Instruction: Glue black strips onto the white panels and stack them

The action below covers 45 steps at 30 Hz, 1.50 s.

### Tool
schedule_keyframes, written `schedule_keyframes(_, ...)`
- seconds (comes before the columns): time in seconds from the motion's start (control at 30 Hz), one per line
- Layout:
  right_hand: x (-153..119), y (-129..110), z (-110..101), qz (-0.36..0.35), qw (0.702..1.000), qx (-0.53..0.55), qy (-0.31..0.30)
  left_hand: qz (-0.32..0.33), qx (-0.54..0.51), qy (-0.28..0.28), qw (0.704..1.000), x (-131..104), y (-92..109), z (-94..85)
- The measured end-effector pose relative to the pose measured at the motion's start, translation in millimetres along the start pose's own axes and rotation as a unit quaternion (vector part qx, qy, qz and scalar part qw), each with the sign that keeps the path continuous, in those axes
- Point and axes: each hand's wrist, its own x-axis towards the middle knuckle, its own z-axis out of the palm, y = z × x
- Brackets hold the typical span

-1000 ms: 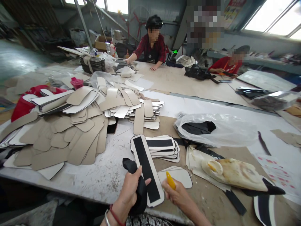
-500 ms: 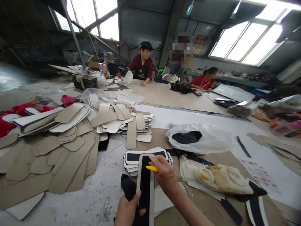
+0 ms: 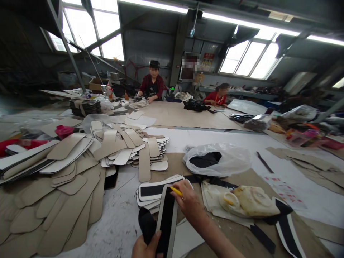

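My right hand (image 3: 188, 199) is closed round a yellow tool (image 3: 176, 191), over the upper end of a long panel (image 3: 167, 222) with a grey border and a black middle. At the bottom, my left hand (image 3: 147, 246) grips the panel's left edge together with a black strip (image 3: 147, 224) that curls up beside it. Just behind the panel lies a stack of white-edged pieces (image 3: 150, 191) with black centres. To the right sits a stained, yellowish container (image 3: 252, 200) on its side.
Piles of beige pieces (image 3: 70, 211) cover the left side. A clear plastic bag (image 3: 233, 157) with black material lies beyond my right hand. Two people work at the far table (image 3: 166, 114). A curved white-and-black piece (image 3: 288, 233) lies at lower right.
The view has tilted up and shifted right. The panel now leans more to the right at its lower part, less upright in view, and the far person's hands have come together over the table items.
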Motion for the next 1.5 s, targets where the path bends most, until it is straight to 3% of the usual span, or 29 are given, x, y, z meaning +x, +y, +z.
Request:
schedule_keyframes(0.07,-11,4,2,0.01,1.0,-0.008,-0.005,-0.005,0.029,-0.023,0.999,1,3,-3.8)
schedule_keyframes(0.17,-38,14,10,0.052,0.998,-0.025,-0.036,-0.019,0.098,-0.1,0.99,6,3,-8.8)
schedule_keyframes(0.3,-85,34,19,0.139,0.988,-0.036,-0.064,-0.027,0.232,-0.178,0.956,22,-8,-5.1)
schedule_keyframes(0.43,-123,51,24,0.217,0.972,-0.046,-0.075,-0.044,0.326,-0.195,0.924,38,-22,10.7)
schedule_keyframes(0.53,-137,56,29,0.272,0.954,-0.071,-0.105,-0.053,0.357,-0.197,0.911,48,-28,21.9)
schedule_keyframes(0.73,-139,58,44,0.331,0.923,-0.126,-0.147,-0.074,0.385,-0.203,0.897,56,-33,29.6)
schedule_keyframes(0.97,-135,63,48,0.354,0.912,-0.127,-0.166,-0.078,0.403,-0.201,0.89,57,-34,32.0)
schedule_keyframes(1.27,-131,63,43,0.349,0.916,-0.114,-0.162,-0.083,0.41,-0.197,0.887,60,-35,32.4)
schedule_keyframes(1.5,-132,44,25,0.282,0.943,-0.114,-0.135,-0.089,0.413,-0.188,0.887,57,-32,36.1)
